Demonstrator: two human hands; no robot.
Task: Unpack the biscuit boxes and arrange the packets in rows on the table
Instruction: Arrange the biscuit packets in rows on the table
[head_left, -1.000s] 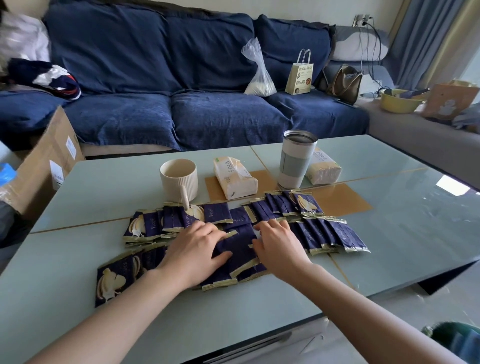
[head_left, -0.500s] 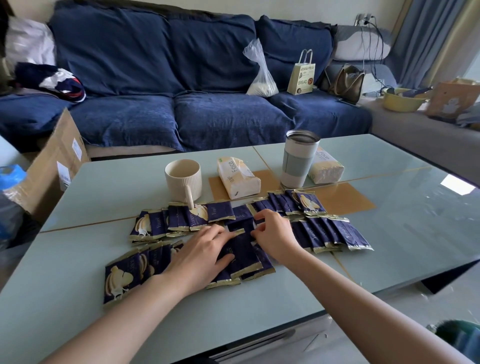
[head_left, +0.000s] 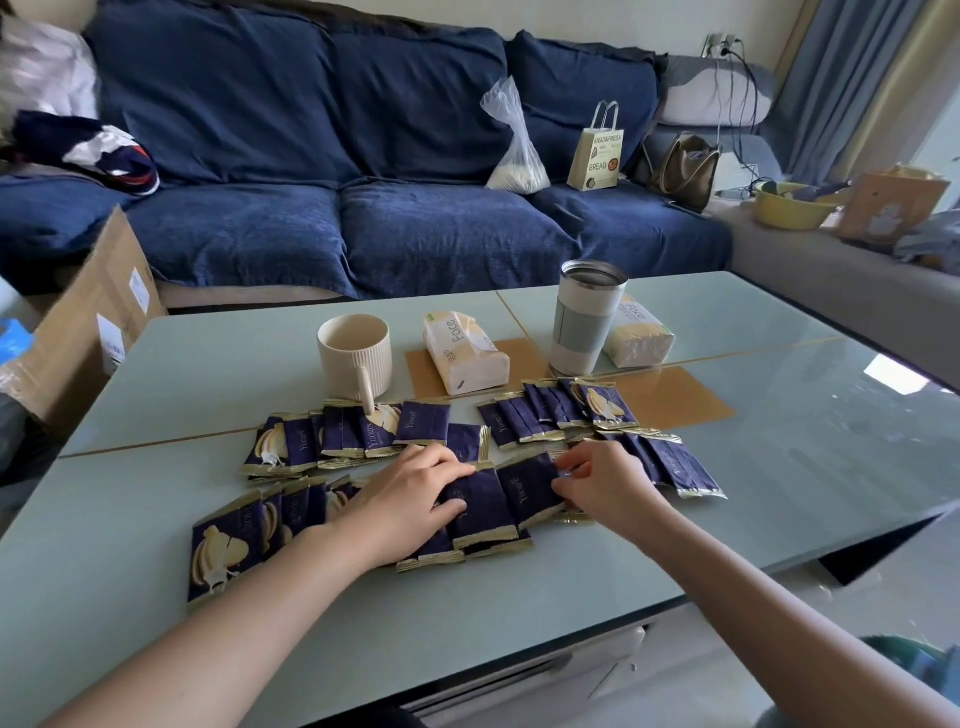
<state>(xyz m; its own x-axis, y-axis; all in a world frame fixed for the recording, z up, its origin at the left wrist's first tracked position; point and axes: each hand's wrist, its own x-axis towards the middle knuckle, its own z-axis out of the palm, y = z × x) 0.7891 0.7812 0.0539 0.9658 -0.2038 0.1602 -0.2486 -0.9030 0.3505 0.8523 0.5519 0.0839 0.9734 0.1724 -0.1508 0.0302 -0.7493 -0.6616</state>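
— Left hand (head_left: 415, 499) first: what is it doing?

— It lies palm down on the near row of biscuit packets (head_left: 483, 506), fingers fairly straight and spread over a dark blue packet near the middle of the coffee table (head_left: 779, 493). It presses; I see no curl round anything.

— And the right hand (head_left: 605, 480)?

— Just beside it, fingers bent, the tips at the edge of the neighbouring packet. It looks like a pinch, but the fingertips are partly hidden, so I cannot tell for sure.

— Which step is this, then?

— I judge the arranging. No biscuit box shows on the table, and the packets lie in two overlapping rows: the near row runs from the near left corner toward the middle, the far row (head_left: 358, 431) sits behind it, with more packets (head_left: 561, 413) fanned toward the right.

— What does the next move call for?

— Probably sliding the middle packets into line while the left hand steadies their neighbours. The wrappers look slick and overlap, so a light, flat push seems wiser than a lift.

— Anything beyond?

— A ribbed mug (head_left: 356, 353) touches the far row; behind stand a tissue pack (head_left: 465, 351) and a tumbler (head_left: 587, 317), then the blue sofa (head_left: 415, 156).
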